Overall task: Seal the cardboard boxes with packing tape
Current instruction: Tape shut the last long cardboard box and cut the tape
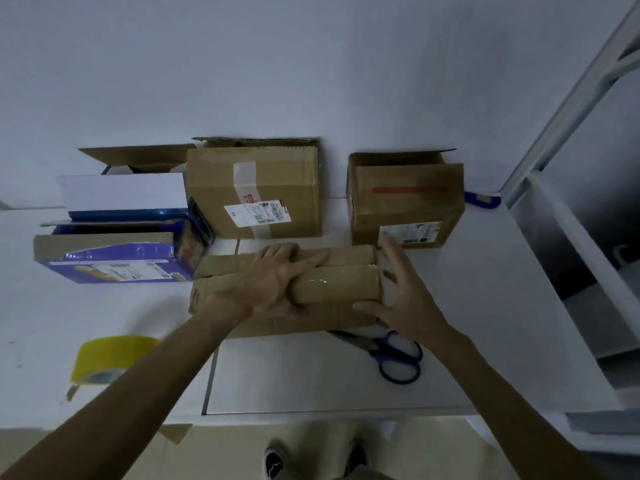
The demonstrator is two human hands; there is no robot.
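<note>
Pale wall, white counter (pixel 502 306), and a row of other boxes (pixel 252 192) standing along the back at twelve o'clock. Nearest me lies the box (pixel 343 282) I am closing, its two flaps bulging up in rounded humps. My left hand (pixel 273 282) lies across them, fingers spread and pressing down, thumb on the near face. My right hand (pixel 401 299) is at the box's three o'clock end, fingers straight and loosely apart, gripping nothing; only the thumb seems to touch the near face.

My worry is those flaps. They look springy, and if I lift the left hand they will likely pop open before any strip is on. The tape roll (pixel 114 358) sits well apart at eight o'clock from the box, in neither hand, so fetching it means letting go on one side. The scissors (pixel 394 358) at five o'clock reach right up to the box's near edge and could snag it if I slide it.
</note>
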